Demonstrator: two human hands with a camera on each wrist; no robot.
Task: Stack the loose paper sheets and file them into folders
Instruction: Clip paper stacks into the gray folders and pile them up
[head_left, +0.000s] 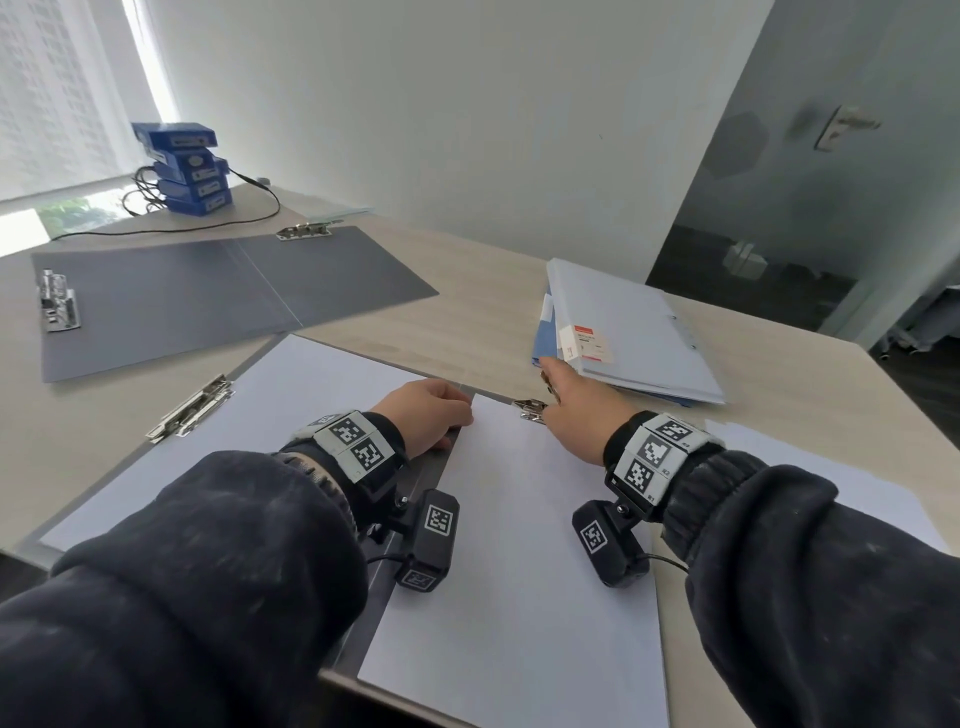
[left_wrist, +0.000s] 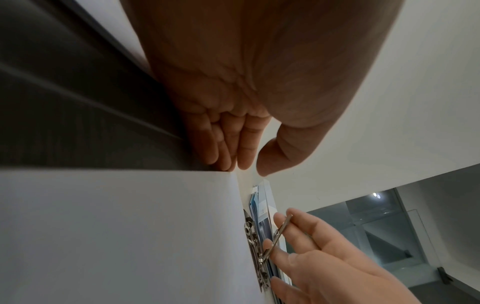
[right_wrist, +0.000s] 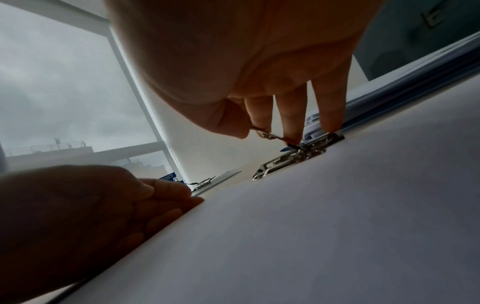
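far folder (head_left: 218, 296): grey, open flat at back left of desk, long axis left-right, clips at its left and far edges, no paper in it
boxes (head_left: 184, 169): blue stack with cable, back left corner behind far folder, by the window
near folder (head_left: 415, 475): grey, open flat at near desk edge, spine runs from near edge away and to the right; left clip (head_left: 189, 409) sits on its left edge
left sheets (head_left: 208, 447): white, on left half of near folder, long axis along the spine
left hand (head_left: 426, 415): fingers curled loosely, fingertips (left_wrist: 226, 162) pressing on the spine strip beside the far left corner of right sheets; grasping nothing
right sheets (head_left: 519, 561): white stack on right half, long axis near-to-far, far short edge at right clip, near end overhangs desk edge
right clip (head_left: 530, 410): metal, at far edge of right half, lever raised
right hand (head_left: 576, 415): thumb and forefinger pinching the lever of right clip, other fingers straight, tips down at the clip base
blue stack (head_left: 628, 332): pale blue folders with red-white label, just beyond right hand, long axis near-to-far, close to the clip
loose sheet (head_left: 831, 478): white, flat on desk right of the right wrist, partly under the sleeve
desk (head_left: 478, 312): light wood; bare strip between the two grey folders, bare area at right edge
room: white wall behind, glass partition at right
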